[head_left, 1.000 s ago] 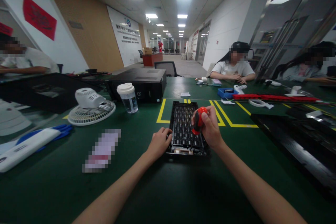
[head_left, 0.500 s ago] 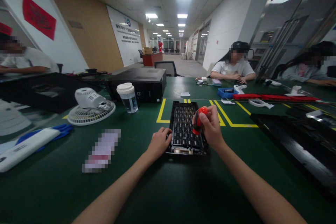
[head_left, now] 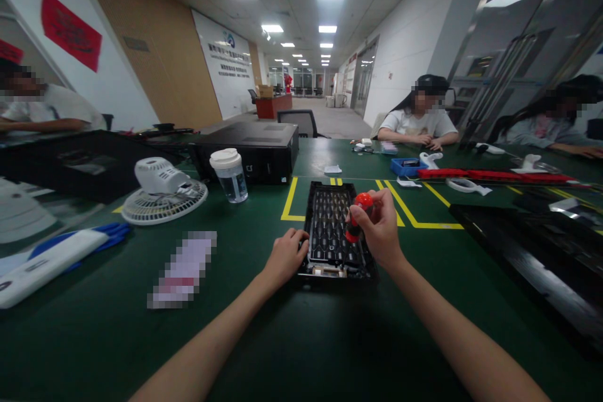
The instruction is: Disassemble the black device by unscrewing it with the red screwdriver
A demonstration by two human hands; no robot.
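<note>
The wall sign (head_left: 227,53) bears a round blue emblem over lines of dark characters, too small to read with certainty. Dark brushed characters mark the red poster (head_left: 70,30), also not legible from here. A pale logo, like "CJ", shows on the front of the black computer tower (head_left: 264,163), with a small light sticker near its lower right corner.

On the table (head_left: 264,352), in front of the wearer, lies a black molded case (head_left: 330,220), its long sides running away from the body. The left hand (head_left: 286,255) has its fingers bent against the case's left edge; whether it grips cannot be told. The right hand (head_left: 380,226) is closed around a red-and-black screwdriver (head_left: 363,201), shaft down toward the case's near end; tip contact is unclear. Green tabletop runs between the case and the yellow-taped corner (head_left: 438,226), and along the case's near edge
</note>
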